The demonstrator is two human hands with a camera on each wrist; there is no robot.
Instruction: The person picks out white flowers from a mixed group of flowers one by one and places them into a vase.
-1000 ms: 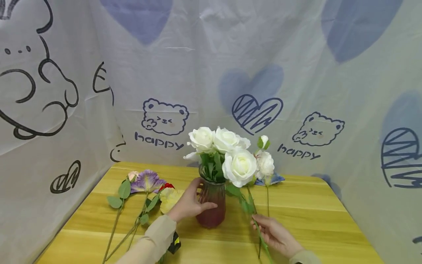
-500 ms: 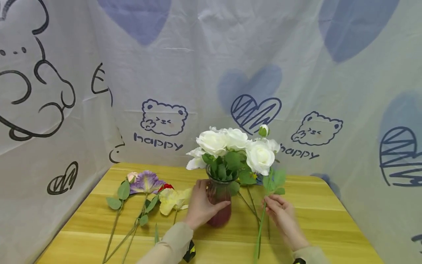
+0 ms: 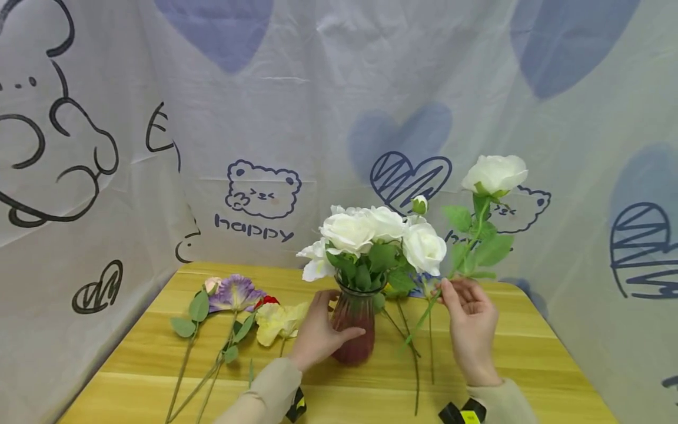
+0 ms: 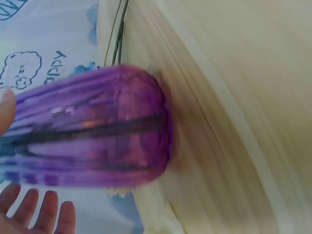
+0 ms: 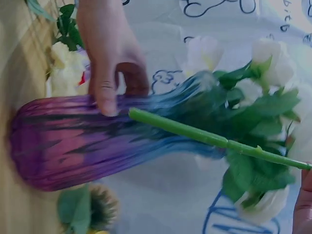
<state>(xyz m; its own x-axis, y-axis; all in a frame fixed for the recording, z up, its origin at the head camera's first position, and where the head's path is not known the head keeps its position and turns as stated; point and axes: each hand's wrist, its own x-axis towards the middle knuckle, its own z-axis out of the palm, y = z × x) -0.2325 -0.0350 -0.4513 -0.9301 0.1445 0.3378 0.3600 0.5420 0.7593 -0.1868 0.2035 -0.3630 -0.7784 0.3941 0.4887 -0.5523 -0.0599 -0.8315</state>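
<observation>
A ribbed glass vase (image 3: 353,335), purple-red below and bluish at the neck, stands on the table holding several white roses (image 3: 349,231) with green leaves. My left hand (image 3: 318,335) is round its left side, thumb in front and fingers partly hidden behind. To the right of the vase, my right hand (image 3: 470,321) pinches the stem of a single white rose (image 3: 495,174). That rose leans up and right, its bloom above the others. In the right wrist view its green stem (image 5: 195,134) crosses in front of the vase, its lower end outside the glass.
Left on the wooden table (image 3: 492,365) lie a purple flower (image 3: 235,292), a yellow flower (image 3: 278,323), a red bloom (image 3: 267,300) and a pale pink bud (image 3: 213,285). Behind the vase's right side is a blue flower (image 3: 424,285). A printed cloth (image 3: 318,135) hangs behind.
My right hand has lifted the white rose up and to the right, away from the bunch. The vase has shifted slightly right with my left hand on it.
</observation>
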